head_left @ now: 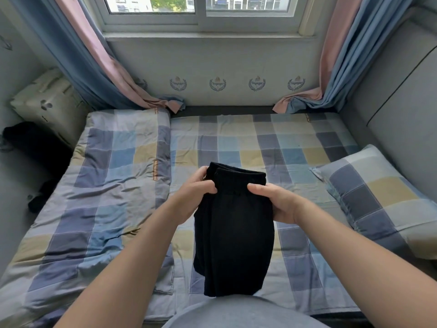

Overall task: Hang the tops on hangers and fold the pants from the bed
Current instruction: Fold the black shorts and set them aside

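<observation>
Centrally in the frame, black pants (234, 233) are held up over the bed (236, 138), folded lengthwise into a narrow strip with the elastic waistband on top and the legs hanging toward the lower centre. The left grip (196, 192), a bare hand, is clamped on the waistband's left end, thumb on the near side and fingers curled behind the cloth. The right grip (276, 202) is clamped on the right edge just under the waistband, fingers wrapped round the fabric. Whether the lower end touches the bed cannot be told. The bed wears a checked sheet of blue, grey and yellow. A folded quilt (106, 174) in the same check lies over its left half, and a matching pillow (378, 197) sits at the right of the frame. Dark clothes (35, 143) lie in a heap at the left edge beside a pale cushion (47, 100). Blue and pink curtains (78, 43) hang in the upper left and upper right on either side of a window (196, 10) at the top, their ends resting on the far edge of the bed.
</observation>
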### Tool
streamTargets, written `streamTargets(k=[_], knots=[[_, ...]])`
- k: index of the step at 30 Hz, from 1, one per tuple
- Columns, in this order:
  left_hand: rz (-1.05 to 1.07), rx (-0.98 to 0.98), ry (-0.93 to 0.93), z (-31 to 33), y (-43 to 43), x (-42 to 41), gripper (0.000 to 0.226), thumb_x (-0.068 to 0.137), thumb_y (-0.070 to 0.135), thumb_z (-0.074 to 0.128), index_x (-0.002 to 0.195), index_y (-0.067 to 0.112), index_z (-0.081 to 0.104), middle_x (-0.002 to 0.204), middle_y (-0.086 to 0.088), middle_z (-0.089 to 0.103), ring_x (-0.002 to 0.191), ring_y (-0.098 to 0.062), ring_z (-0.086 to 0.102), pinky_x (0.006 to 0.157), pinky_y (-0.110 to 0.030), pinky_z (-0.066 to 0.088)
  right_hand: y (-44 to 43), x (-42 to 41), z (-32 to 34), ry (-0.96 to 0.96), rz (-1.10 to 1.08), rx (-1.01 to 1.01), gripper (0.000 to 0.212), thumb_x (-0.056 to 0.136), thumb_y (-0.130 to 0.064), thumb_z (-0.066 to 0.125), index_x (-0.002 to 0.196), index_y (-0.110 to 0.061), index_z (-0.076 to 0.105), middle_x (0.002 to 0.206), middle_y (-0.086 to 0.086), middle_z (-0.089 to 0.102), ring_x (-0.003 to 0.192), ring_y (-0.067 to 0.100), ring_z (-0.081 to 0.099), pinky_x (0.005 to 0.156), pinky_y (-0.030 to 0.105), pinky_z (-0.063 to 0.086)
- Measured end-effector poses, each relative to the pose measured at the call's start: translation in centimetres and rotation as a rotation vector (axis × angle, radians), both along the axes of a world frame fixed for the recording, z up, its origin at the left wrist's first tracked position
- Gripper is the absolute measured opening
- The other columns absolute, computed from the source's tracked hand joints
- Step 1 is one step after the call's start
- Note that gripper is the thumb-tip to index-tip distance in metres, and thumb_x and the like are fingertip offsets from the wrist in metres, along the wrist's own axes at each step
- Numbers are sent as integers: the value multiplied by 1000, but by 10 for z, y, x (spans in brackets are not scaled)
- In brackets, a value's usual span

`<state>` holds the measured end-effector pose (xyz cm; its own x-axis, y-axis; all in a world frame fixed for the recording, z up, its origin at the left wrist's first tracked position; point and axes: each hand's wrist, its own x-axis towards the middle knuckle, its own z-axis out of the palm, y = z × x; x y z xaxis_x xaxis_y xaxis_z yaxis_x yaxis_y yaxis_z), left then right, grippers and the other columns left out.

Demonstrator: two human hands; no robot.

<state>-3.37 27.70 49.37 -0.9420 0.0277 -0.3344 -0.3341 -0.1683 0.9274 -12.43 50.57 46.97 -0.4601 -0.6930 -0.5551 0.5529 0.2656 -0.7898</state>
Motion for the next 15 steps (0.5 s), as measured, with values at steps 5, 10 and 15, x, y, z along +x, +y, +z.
streamTargets(k=[5, 10, 15], knots=[[-159, -278, -41, -31, 0, -2, 70, 71, 34, 85, 134, 26, 54, 123, 5, 69, 112, -13, 68, 99, -42, 53, -7, 4, -18, 205, -90, 7, 50, 75, -34, 85, 119, -16, 70, 115, 9, 74, 107, 25, 71, 88, 35, 58], [-130, -608, 36, -59, 1, -13, 20, 92, 25, 69, 113, 24, 67, 101, 5, 74, 95, -14, 70, 90, -48, 57, -8, -5, -38, 506, -131, 192, 23, 80, -19, 84, 101, -24, 74, 94, -5, 78, 92, 14, 74, 73, 21, 56], [-187, -835, 64, -56, 1, -44, 38, 81, 27, 78, 107, 28, 50, 98, 8, 64, 94, -17, 65, 75, -36, 56, -22, -36, -37, 626, -190, 214, 19, 84, -19, 81, 97, -29, 72, 91, -10, 77, 86, 7, 73, 76, 24, 57]])
